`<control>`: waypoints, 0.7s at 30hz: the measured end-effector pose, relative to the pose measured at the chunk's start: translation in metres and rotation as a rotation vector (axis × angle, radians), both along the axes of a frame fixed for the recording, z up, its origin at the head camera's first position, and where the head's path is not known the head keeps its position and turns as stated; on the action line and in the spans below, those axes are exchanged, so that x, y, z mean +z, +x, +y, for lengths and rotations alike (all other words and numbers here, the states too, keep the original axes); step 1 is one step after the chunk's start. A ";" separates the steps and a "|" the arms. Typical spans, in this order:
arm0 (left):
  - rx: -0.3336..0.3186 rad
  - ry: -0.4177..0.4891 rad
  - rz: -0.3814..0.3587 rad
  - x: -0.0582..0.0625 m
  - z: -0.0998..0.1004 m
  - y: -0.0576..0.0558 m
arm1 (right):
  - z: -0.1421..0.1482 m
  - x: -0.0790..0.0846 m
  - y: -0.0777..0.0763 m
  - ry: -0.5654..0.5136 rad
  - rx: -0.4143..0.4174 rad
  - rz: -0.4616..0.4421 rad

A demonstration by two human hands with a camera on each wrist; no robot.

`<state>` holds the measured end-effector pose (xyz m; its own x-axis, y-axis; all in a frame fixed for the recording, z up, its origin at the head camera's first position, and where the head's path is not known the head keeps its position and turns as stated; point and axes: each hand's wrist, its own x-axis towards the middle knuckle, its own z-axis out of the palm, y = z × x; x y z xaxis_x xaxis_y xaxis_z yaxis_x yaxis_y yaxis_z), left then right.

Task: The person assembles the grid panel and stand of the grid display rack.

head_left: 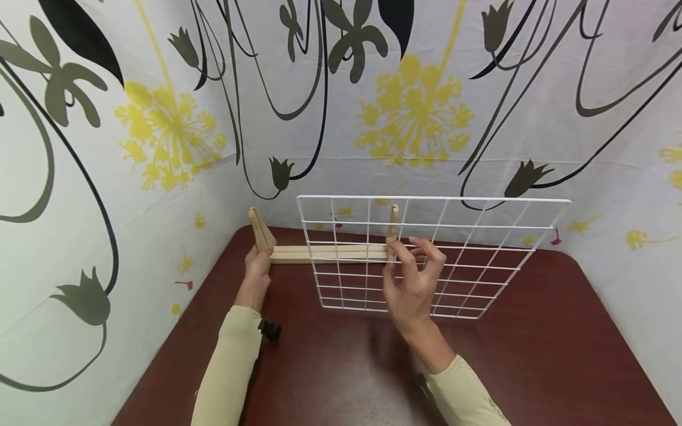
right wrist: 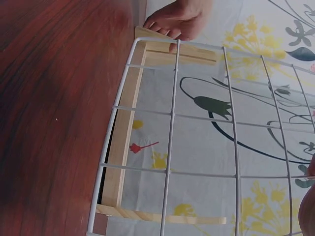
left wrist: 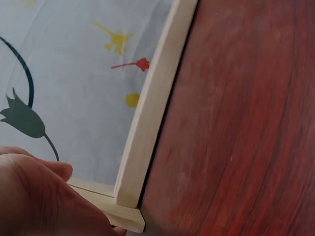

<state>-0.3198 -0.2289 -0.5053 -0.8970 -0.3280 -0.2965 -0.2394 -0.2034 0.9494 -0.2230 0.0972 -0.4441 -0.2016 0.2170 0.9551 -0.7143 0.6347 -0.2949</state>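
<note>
A pale wooden stand (head_left: pixel 346 254) lies along the back of the table, its long crossbar joining two end pieces. My left hand (head_left: pixel 258 264) grips the left end piece (head_left: pixel 261 229) near its joint with the crossbar. A white wire grid (head_left: pixel 437 225) leans in front of the stand, its top edge raised. My right hand (head_left: pixel 415 284) pinches the grid's wires with curled fingers, close to the right end piece (head_left: pixel 394 216). In the right wrist view, the stand's crossbar (right wrist: pixel 118 152) shows behind the grid; only a sliver of my right hand (right wrist: pixel 307 206) appears there.
The dark red wooden table (head_left: pixel 330 367) extends toward me. Floral cloth (head_left: pixel 415 124) hangs right behind it and along both sides. A black wrist camera (head_left: pixel 270 329) sits on the left wrist.
</note>
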 end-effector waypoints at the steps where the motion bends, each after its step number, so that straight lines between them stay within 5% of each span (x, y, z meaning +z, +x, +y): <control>1: 0.005 -0.019 0.007 -0.001 0.000 -0.001 | 0.000 0.000 0.000 0.000 0.000 0.000; 7: 0.013 -0.208 -0.001 -0.006 -0.004 -0.003 | 0.000 -0.001 0.000 0.007 -0.002 -0.010; 15: -0.049 -0.614 0.058 -0.018 -0.011 -0.009 | 0.002 -0.001 0.000 0.021 -0.008 -0.020; 21: -0.099 -0.779 0.111 -0.019 -0.008 -0.012 | 0.002 -0.001 0.000 0.031 -0.007 -0.031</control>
<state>-0.3319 -0.2369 -0.5239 -0.9437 -0.3215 0.0785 -0.1172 0.5465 0.8292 -0.2228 0.0997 -0.4450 -0.2296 0.1885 0.9549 -0.7009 0.6486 -0.2966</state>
